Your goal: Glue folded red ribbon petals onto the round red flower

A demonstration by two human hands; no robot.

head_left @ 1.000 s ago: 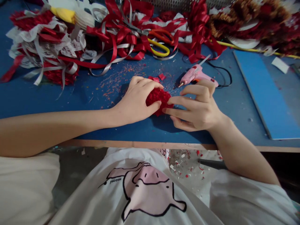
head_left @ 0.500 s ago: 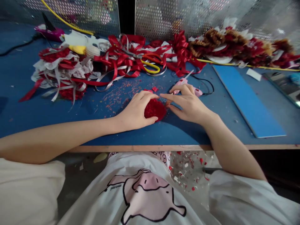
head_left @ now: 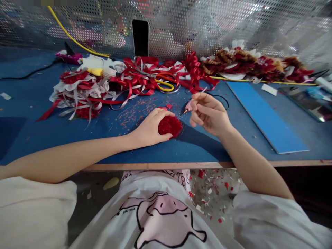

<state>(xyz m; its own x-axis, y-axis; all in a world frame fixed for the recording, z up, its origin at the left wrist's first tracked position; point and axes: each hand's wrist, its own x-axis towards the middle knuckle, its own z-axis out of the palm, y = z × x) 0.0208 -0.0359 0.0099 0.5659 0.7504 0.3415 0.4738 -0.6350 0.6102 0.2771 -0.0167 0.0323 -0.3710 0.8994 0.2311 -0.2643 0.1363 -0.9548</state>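
A fuzzy red round piece (head_left: 169,127) lies on the blue table, with my left hand (head_left: 153,126) curved round its left side, thumb and fingers against it. My right hand (head_left: 209,112) is raised to the right of the red piece, apart from it. Its fingers are curled, thumb near the index finger, and whatever is between them is too small to make out. Just behind those fingers lies a pink glue gun (head_left: 188,106), partly hidden by the hand. Small red scraps (head_left: 168,106) sit beyond the red piece.
Red and white ribbons (head_left: 145,83) are heaped at the back, with orange-and-yellow-handled scissors (head_left: 166,86) on them. Lace bundles (head_left: 80,91) lie at left, fuzzy brown and red pieces (head_left: 254,65) at back right. A blue board (head_left: 267,117) lies right; a phone (head_left: 140,38) stands behind.
My right hand has drawn back from the red piece and its fingers have curled. My left hand stays round the piece. The view has tilted up, showing the phone more fully.
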